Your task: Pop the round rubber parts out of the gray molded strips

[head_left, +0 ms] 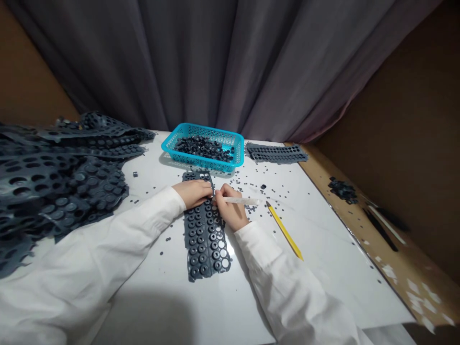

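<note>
A dark grey moulded rubber sheet [201, 239] with rows of round ring-shaped parts lies lengthwise in front of me on the white table. My left hand [194, 193] rests across its upper part, fingers together and bent onto the sheet, holding it down; the thumb is hidden. Close beside it, my right hand [231, 207] is closed around a slim whitish pen-like tool [244, 201]. The tool's working tip is hidden by the fingers, at the sheet's right columns. Along that right edge, several round holes show the white table through them.
Behind the sheet stands a turquoise basket [203, 163] of small black parts. Another moulded strip [276, 152] lies right of it. A yellow pencil-like tool [284, 230] and scattered black discs lie at right. Many sheets [72, 191] are heaped at left. A black pile [342, 189] sits on the brown ledge.
</note>
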The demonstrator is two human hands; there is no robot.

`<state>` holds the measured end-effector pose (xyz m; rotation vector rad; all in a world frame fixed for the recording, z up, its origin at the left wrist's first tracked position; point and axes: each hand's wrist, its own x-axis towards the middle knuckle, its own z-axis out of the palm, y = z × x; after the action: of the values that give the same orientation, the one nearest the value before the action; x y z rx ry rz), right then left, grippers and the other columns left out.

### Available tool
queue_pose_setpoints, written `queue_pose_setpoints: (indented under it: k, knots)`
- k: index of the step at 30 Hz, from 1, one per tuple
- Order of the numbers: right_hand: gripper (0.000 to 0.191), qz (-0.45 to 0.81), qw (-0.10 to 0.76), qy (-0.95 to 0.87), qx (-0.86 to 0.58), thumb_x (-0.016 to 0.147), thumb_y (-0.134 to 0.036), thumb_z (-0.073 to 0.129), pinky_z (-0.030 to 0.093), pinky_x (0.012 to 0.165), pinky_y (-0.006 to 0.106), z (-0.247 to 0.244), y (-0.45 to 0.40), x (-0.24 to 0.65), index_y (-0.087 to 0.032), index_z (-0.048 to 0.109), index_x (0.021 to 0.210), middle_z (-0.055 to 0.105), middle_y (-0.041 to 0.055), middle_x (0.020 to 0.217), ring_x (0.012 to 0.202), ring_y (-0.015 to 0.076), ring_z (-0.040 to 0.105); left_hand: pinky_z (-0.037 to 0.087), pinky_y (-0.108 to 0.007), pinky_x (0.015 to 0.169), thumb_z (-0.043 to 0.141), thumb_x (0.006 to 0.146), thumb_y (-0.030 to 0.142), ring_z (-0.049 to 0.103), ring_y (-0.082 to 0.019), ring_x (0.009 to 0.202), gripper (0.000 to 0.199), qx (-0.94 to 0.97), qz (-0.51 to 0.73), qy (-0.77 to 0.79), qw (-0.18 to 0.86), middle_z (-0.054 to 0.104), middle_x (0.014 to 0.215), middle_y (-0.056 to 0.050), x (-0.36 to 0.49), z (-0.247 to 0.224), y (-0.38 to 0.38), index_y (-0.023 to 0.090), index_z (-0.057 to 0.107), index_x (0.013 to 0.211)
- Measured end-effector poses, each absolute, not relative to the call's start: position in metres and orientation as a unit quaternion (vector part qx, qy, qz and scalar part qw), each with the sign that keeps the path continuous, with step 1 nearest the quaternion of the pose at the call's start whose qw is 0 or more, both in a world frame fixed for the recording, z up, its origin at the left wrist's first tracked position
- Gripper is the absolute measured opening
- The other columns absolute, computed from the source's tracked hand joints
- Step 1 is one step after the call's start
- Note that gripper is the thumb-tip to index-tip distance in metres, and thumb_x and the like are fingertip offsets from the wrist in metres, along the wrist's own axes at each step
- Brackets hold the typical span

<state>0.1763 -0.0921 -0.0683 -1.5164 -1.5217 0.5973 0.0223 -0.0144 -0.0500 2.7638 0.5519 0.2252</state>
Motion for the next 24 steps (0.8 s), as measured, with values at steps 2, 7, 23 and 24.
queue_pose_setpoints:
  k: [2,7,23,24]
  knots:
    - [0.026,0.240,0.442,-0.610,-0.612,0.081,-0.028,0.046,0.036,0.056,0.026,-0.069,-0.092,0.177,-0.023,0.039,0.057,0.053,-0.0029,0.050,0.051,0.0142,0.049,0.041,-0.028,0.073,0.052,0.077,0.014,0.054,-0.019,0.077,0.009,0.958,0.084,0.210,0.176,0.057,0.079,-0.006,0.024,-0.053,-0.013,0.018,0.060,0.075]
    - [0.025,0.255,0.439,-0.616,-0.602,0.081,-0.028,0.046,0.037,0.057,0.026,-0.070,-0.092,0.179,-0.023,0.039,0.058,0.054,-0.0028,0.051,0.052,0.0141,0.051,0.040,-0.026,0.071,0.053,0.078,0.021,0.055,-0.016,0.073,0.010,0.921,0.136,0.242,0.274,0.060,0.076,-0.004,0.014,-0.057,-0.002,0.017,0.061,0.073]
    - [0.028,0.318,0.520,-0.532,-0.588,0.081,-0.039,0.052,0.040,0.057,0.025,-0.065,-0.106,0.184,-0.021,0.044,0.060,0.059,-0.0038,0.053,0.053,0.0136,0.055,0.027,-0.011,0.036,0.058,0.080,0.018,0.035,-0.001,0.042,0.012,0.279,0.342,0.311,0.842,0.055,0.068,-0.003,0.005,-0.029,-0.048,0.008,0.062,0.086]
    - [0.029,0.315,0.518,-0.534,-0.589,0.081,-0.039,0.052,0.040,0.058,0.025,-0.065,-0.107,0.185,-0.021,0.044,0.060,0.059,-0.0039,0.053,0.053,0.0137,0.055,0.027,-0.011,0.036,0.057,0.080,0.018,0.035,-0.002,0.042,0.012,0.270,0.335,0.309,0.848,0.055,0.068,-0.002,0.005,-0.028,-0.051,0.008,0.062,0.086]
